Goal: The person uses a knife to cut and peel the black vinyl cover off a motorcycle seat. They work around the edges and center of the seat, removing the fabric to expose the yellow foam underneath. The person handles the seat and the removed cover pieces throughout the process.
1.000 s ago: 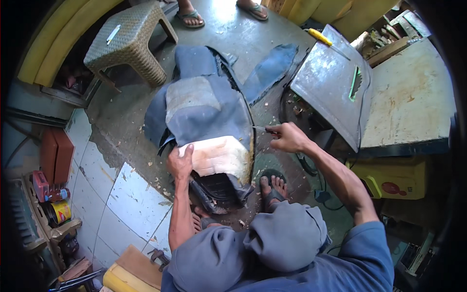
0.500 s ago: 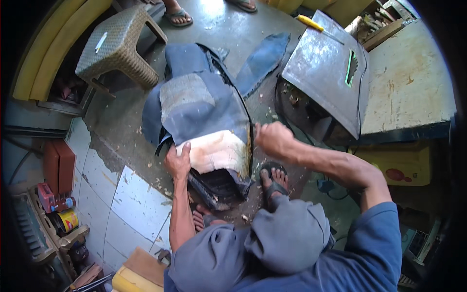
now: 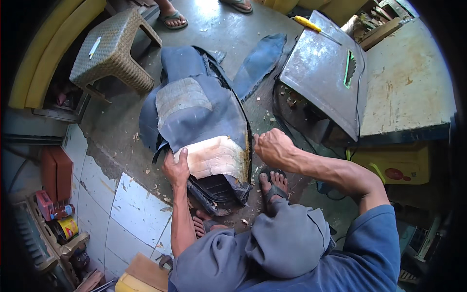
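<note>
A worn motorcycle seat (image 3: 219, 114) lies on the floor before my feet. Its blue-grey foam carries a rough grey patch (image 3: 184, 100). Toward me a pale foam section (image 3: 214, 155) is exposed, and below it the black hollow base (image 3: 216, 187) shows. My left hand (image 3: 176, 168) grips the seat's left edge, thumb on top of the pale foam and fingers tucked out of sight. At the right edge, my right hand (image 3: 274, 148) is closed in a fist, knuckles up. Whatever it may hold is hidden.
A loose blue-grey foam piece (image 3: 260, 61) lies beyond the seat. To the right is a metal-topped table (image 3: 316, 63) with a toothed slot and a yellow-handled screwdriver (image 3: 307, 23). A woven-pattern stool (image 3: 114, 51) stands far left. Another person's sandaled foot (image 3: 174, 19) is at the back.
The whole view has shifted slightly. My right fist has moved a little down along the seat's right edge. My left hand keeps its hold on the left edge.
</note>
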A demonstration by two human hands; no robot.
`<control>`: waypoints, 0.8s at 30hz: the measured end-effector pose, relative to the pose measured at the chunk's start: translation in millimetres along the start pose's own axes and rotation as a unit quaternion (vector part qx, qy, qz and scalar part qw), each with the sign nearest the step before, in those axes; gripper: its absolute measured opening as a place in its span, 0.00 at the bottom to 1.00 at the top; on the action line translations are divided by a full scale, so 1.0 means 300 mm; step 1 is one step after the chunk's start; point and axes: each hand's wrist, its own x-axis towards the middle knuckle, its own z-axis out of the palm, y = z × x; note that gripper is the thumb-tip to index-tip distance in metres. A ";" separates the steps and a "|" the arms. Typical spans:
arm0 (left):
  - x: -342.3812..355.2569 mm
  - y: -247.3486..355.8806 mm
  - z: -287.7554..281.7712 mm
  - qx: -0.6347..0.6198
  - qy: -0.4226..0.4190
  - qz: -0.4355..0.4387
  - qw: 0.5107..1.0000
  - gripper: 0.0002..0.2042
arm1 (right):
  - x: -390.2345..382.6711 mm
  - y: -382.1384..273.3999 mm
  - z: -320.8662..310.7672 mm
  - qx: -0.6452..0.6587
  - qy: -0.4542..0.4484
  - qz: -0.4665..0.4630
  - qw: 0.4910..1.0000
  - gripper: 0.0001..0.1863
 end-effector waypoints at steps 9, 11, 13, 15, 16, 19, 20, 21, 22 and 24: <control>-0.008 0.036 -0.013 0.066 0.041 0.075 0.994 0.16 | -0.098 -0.010 0.051 0.152 0.108 0.070 0.980 0.14; 0.004 0.052 0.012 0.079 0.052 0.082 0.992 0.16 | -0.123 -0.019 -0.015 0.090 0.059 0.053 0.993 0.15; 0.000 0.040 0.013 0.072 0.036 0.074 0.994 0.16 | -0.112 -0.020 0.042 0.079 0.076 0.027 0.994 0.16; 0.001 0.030 0.042 0.054 0.025 0.070 0.996 0.16 | -0.099 -0.015 0.088 0.077 0.081 0.020 0.994 0.17; 0.002 0.019 0.023 0.052 0.029 0.064 0.996 0.16 | -0.075 -0.005 0.101 0.139 0.095 0.011 0.986 0.20; 0.004 0.019 0.010 0.049 0.032 0.057 0.997 0.16 | -0.085 0.055 0.125 0.260 0.065 0.002 0.963 0.34; 0.006 0.034 0.012 0.055 0.023 0.046 0.997 0.16 | -0.091 0.052 0.132 0.227 0.087 0.006 0.970 0.30; 0.008 0.046 0.018 0.061 0.014 0.036 0.997 0.15 | -0.098 0.045 0.137 0.194 0.109 0.010 0.975 0.27; 0.020 0.045 0.015 0.066 0.024 0.043 0.997 0.15 | -0.103 0.021 0.133 0.163 0.138 0.015 0.977 0.24; 0.011 0.018 0.010 0.084 0.029 0.051 0.995 0.15 | -0.109 -0.069 0.083 0.106 0.087 0.046 0.989 0.19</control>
